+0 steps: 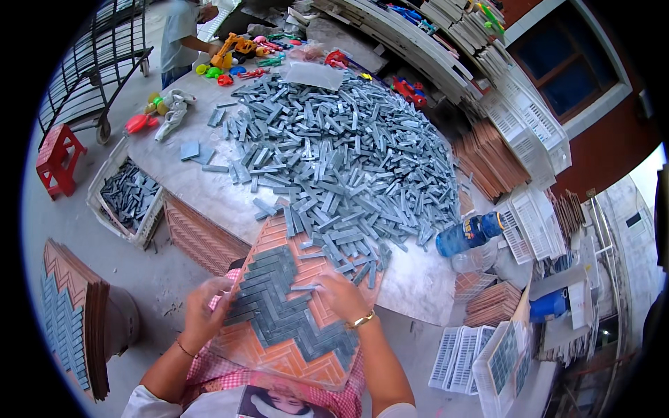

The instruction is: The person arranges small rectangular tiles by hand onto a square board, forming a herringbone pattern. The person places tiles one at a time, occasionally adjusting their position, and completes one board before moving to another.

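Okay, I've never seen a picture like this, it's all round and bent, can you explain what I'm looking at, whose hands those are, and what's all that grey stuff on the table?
This is one picture from a wide fisheye camera worn on a person's head, looking down, so straight edges curve near the rim. The two bare arms coming up from the bottom belong to that person. There is no machine. The left hand grips the left edge of an orange mould tray with a zigzag pattern, tilted on the lap against the table. The right hand rests on the grey tile strips already set into it. On the table lies a big heap of loose grey strips, with colourful plastic toys at the far end, where another person stands. A blue bottle lies to the right.
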Tool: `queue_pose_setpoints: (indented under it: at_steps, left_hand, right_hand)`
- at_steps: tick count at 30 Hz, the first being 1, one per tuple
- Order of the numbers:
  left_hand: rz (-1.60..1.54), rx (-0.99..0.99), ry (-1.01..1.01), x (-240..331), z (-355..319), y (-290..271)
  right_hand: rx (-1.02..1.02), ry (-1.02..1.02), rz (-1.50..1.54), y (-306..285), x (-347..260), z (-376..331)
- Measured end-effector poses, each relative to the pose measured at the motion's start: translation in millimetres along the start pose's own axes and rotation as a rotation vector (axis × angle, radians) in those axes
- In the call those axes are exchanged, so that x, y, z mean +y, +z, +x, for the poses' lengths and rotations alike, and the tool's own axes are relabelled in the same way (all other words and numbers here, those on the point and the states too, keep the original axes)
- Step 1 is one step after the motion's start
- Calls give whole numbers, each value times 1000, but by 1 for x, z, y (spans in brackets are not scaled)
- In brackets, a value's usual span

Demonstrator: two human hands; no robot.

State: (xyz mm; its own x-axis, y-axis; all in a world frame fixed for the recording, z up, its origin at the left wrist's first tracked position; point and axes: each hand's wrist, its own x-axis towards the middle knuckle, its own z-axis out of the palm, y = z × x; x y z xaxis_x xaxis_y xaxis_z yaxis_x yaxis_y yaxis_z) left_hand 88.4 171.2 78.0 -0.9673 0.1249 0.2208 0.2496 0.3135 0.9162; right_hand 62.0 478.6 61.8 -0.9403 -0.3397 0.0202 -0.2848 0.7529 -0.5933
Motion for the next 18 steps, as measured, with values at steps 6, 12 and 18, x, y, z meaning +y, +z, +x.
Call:
queue_pose_setpoints:
  at_steps: [6,12,18]
  left_hand:
    - [64,-91,164,-8,1,33]
    - [248,-176,414,0,15,71]
    - [408,-267,435,-8,16,88]
  right_hand:
    - [-63,-2,-16,-8,2,11]
    - [-26,-58,68,4,-3,18]
    - [122,-14,69,13,1,22]
